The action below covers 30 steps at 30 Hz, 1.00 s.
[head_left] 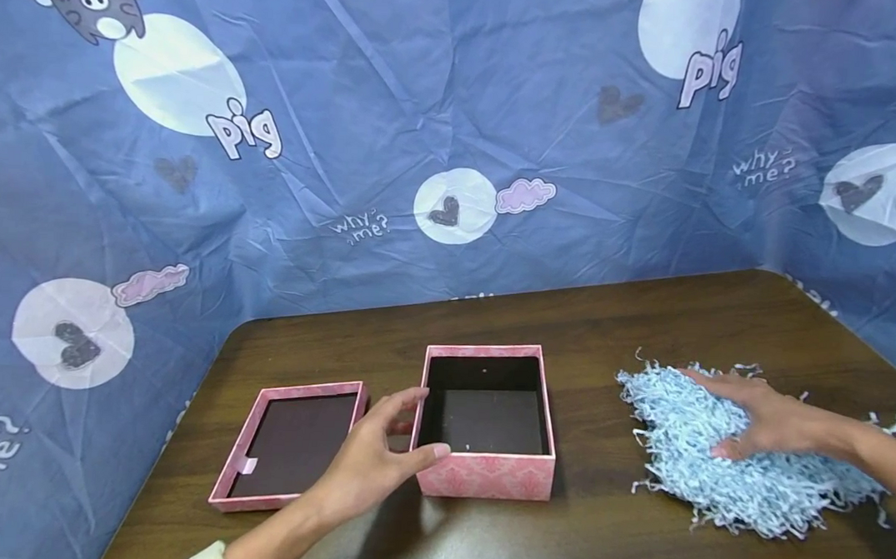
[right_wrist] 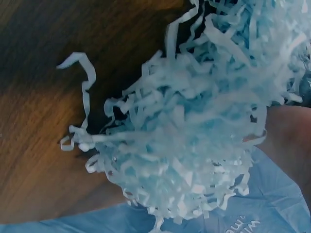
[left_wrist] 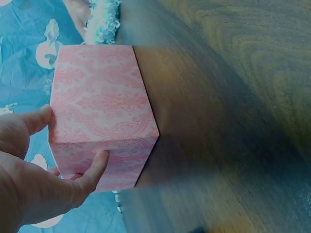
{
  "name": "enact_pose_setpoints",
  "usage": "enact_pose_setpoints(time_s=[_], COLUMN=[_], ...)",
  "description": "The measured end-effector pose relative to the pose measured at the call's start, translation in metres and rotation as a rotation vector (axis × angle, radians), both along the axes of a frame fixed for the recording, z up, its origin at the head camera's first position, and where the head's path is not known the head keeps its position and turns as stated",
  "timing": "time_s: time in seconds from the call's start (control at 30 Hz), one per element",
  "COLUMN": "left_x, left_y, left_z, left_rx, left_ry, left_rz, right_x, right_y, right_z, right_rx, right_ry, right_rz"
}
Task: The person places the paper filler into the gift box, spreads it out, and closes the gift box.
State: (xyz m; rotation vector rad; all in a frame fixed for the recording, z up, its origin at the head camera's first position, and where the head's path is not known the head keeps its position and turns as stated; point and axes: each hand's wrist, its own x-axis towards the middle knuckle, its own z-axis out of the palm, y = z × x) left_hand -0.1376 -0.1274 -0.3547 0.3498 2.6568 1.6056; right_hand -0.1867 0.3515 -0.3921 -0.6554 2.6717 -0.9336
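An open pink patterned box [head_left: 484,476] with a dark inside stands mid-table. My left hand [head_left: 373,451] holds its near left corner, thumb at the near rim and fingers at the left side. In the left wrist view, the fingers of that hand [left_wrist: 48,179] press against the patterned wall of the box [left_wrist: 99,94]. To the right lies a loose heap of light blue shredded paper [head_left: 765,493]. My right hand [head_left: 772,419] rests on top of it, fingers and thumb spread. Shredded paper [right_wrist: 189,141] covers most of that hand in the right wrist view.
The pink box lid [head_left: 294,444] lies left of the box, dark inside upward, close to the left forearm. All stands on a dark wooden table [head_left: 572,535]. A blue printed cloth [head_left: 396,102] hangs behind the table and along both sides.
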Motion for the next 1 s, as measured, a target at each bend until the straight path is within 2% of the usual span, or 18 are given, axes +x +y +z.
enact_pose_setpoints(time_s=[0.23, 0.53, 0.77, 0.9, 1.0], left_x=[0.0007, 0.0001, 0.0005, 0.0002, 0.0002], left_y=[0.0008, 0.0005, -0.0002, -0.0004, -0.0004], left_z=[0.0015, 0.0023, 0.0025, 0.0030, 0.0030], left_rx=[0.005, 0.007, 0.000, 0.001, -0.001], left_ry=[-0.012, -0.028, -0.031, -0.027, -0.028], left_rz=[0.000, -0.003, -0.007, -0.012, -0.011], right_x=[-0.0015, -0.0059, -0.0072, -0.0081, -0.0077], right_y=[-0.0022, -0.0030, -0.0041, -0.0044, -0.0050], right_z=[-0.0033, -0.0033, 0.0006, 0.0031, 0.0049], right_rx=[0.078, 0.051, 0.061, 0.096, 0.085], right_ry=[0.043, 0.012, 0.058, 0.019, -0.041], right_rz=[-0.046, -0.046, -0.058, -0.096, -0.145])
